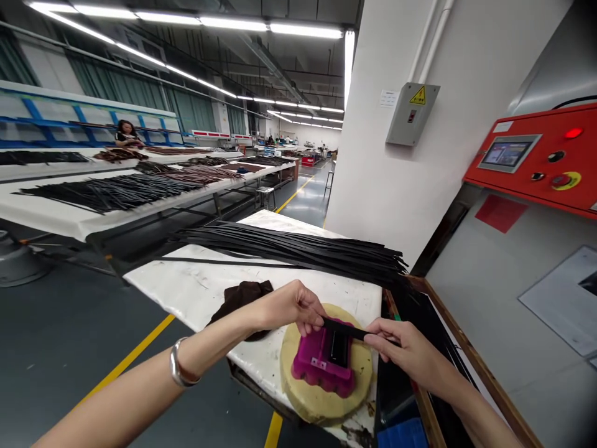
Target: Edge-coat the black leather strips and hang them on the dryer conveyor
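Magenta plastic jig (pixel 321 367) on mottled pale-yellow disc (pixel 326 407); black strap (pixel 345 330) across it. Black leather strips (pixel 289 252) near far edge of white tabletop (pixel 186 280), grey-smudged. Dark brown cloth (pixel 240 298) near left edge. Red control panel (pixel 527 155) to right.

Bare L forearm (pixel 125 392), bare R forearm (pixel 471 398), silver bangle (pixel 178 364) on L wrist (shiny)

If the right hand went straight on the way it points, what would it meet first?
Past the black strap the right hand pinches, most likely the left hand holding its other end; depth is unclear, so the magenta jig below could come first.
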The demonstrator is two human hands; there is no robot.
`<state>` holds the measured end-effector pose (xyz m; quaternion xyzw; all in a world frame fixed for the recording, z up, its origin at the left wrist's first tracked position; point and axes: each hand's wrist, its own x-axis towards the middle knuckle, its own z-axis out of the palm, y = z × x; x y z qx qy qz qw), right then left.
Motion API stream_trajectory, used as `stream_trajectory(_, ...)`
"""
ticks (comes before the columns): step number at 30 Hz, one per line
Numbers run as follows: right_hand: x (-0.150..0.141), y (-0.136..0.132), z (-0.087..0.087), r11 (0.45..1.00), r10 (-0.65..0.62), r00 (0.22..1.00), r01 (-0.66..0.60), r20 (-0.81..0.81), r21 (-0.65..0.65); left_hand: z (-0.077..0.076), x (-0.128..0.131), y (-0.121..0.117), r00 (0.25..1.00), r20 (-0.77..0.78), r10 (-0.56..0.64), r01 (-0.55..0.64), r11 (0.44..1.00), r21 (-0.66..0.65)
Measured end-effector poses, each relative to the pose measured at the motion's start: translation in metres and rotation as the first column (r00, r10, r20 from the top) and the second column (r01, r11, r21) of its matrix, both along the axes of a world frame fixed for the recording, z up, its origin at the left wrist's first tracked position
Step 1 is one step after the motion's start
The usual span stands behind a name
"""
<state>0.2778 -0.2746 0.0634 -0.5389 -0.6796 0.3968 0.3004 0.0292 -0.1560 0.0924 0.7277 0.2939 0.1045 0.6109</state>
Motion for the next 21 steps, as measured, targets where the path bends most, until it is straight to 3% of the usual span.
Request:
stream_trajectory(6, -0.007, -0.004, -0.012, 0.999, -0.033, 0.999, 0.033, 0.009, -0.012, -0.018, -0.001, -0.007, 0.999, -0.015, 0.030, -0.029, 0.998, 0.058)
stream_trajectory(11, -0.013, -0.006, -0.021, 0.990, -0.070, 0.994, 0.059, 0.080, 0.129, -0.013, 0.003, -0.019, 0.997, -0.071, 0.026, -0.009, 0.975, 0.224)
stream_trajectory(13, -0.015, -0.009, -0.028, 0.974, -0.099, 0.987, 0.069, 0.129, 0.217, -0.012, 0.000, -0.021, 0.995, -0.092, 0.050, -0.011, 0.924, 0.382)
stream_trajectory(16, -0.019, -0.012, -0.038, 0.937, -0.135, 0.973, 0.064, 0.186, 0.343, -0.017, -0.006, -0.024, 0.994, -0.078, 0.075, -0.012, 0.789, 0.614)
stream_trajectory(18, -0.022, -0.013, -0.045, 0.917, -0.142, 0.964, 0.043, 0.224, 0.397, -0.022, -0.009, -0.026, 0.996, -0.065, 0.058, 0.003, 0.724, 0.690)
stream_trajectory(21, -0.024, -0.013, -0.050, 0.895, -0.145, 0.952, 0.010, 0.269, 0.446, -0.026, -0.013, -0.031, 0.996, -0.080, 0.040, 0.031, 0.684, 0.729)
